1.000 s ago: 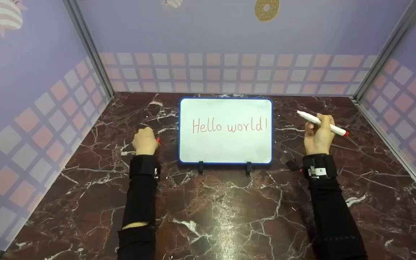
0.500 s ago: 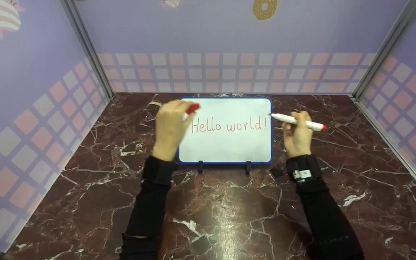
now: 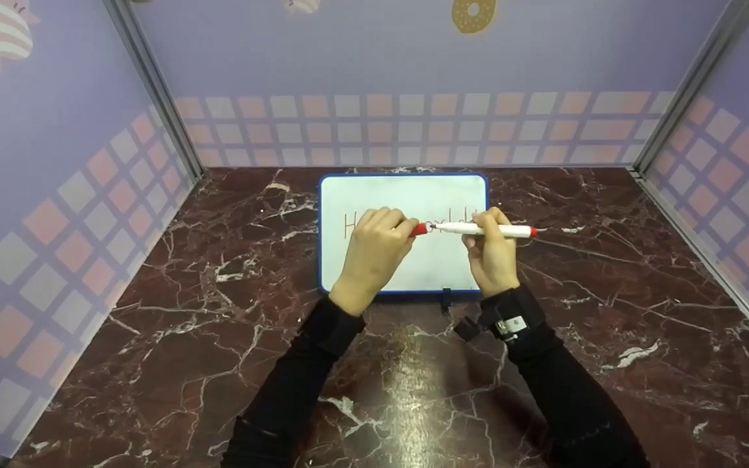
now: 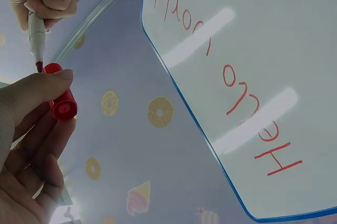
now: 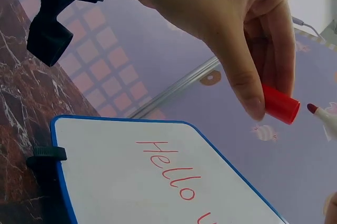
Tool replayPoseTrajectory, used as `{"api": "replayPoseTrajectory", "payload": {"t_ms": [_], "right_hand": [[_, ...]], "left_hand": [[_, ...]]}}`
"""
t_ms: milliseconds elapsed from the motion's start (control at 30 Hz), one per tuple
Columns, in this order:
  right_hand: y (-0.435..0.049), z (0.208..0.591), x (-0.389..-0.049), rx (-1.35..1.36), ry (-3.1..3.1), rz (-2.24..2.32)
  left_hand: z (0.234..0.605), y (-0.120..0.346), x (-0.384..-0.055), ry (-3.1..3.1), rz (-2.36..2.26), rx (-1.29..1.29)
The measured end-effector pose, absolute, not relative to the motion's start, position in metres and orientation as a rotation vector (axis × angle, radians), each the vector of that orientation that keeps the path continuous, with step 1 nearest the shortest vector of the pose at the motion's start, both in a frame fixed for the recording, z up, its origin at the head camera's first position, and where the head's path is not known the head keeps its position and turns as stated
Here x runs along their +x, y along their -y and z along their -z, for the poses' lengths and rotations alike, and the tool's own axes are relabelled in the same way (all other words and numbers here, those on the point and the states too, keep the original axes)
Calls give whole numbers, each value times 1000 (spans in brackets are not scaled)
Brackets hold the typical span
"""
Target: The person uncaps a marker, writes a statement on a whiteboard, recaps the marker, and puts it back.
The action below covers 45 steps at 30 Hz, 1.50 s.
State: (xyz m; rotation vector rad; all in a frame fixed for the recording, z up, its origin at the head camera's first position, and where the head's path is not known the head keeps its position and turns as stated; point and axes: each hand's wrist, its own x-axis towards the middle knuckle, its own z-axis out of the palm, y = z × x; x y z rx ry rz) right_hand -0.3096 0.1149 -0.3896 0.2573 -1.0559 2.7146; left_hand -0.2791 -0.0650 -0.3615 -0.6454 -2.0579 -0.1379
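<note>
In front of the whiteboard (image 3: 407, 270), my left hand (image 3: 376, 250) pinches a red marker cap (image 3: 419, 229) between thumb and fingers. My right hand (image 3: 495, 257) grips a white marker (image 3: 462, 228) with a red end, its bare nib pointing left at the cap. A small gap parts the nib (image 5: 312, 109) from the cap's rim (image 5: 294, 112) in the right wrist view. Red "Hello world!" writing (image 4: 278, 159) is on the board; in the head view both hands and the marker cover much of it.
The blue-framed board stands on black feet (image 3: 446, 299) on a dark red marbled table (image 3: 173, 364). Patterned purple panels (image 3: 407, 58) enclose the back and sides. Each wrist wears a black strap (image 3: 330, 325).
My left hand has risen from the table at left and moved right with the cap to the board's front. My right hand has brought the marker left, and nib and cap are now close together.
</note>
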Motion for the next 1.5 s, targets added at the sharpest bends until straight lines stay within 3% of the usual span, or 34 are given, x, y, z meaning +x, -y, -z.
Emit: {"api": "replayPoseTrajectory", "payload": {"t_ms": [500, 733, 1133, 1267, 1500], "right_hand": [[-105, 386, -301, 473, 1165, -2604], [-107, 387, -301, 695, 1178, -2554], [-117, 374, -300, 801, 1274, -2413], [-124, 371, -300, 750, 1312, -2098], [-128, 375, -304, 756, 1579, -991]], "left_hand": [[361, 59, -274, 2020, 207, -878], [359, 60, -271, 2093, 383, -875], [350, 72, -277, 2022, 428, -858], [348, 77, -278, 2003, 381, -827], [351, 80, -282, 1989, 230, -776]]}}
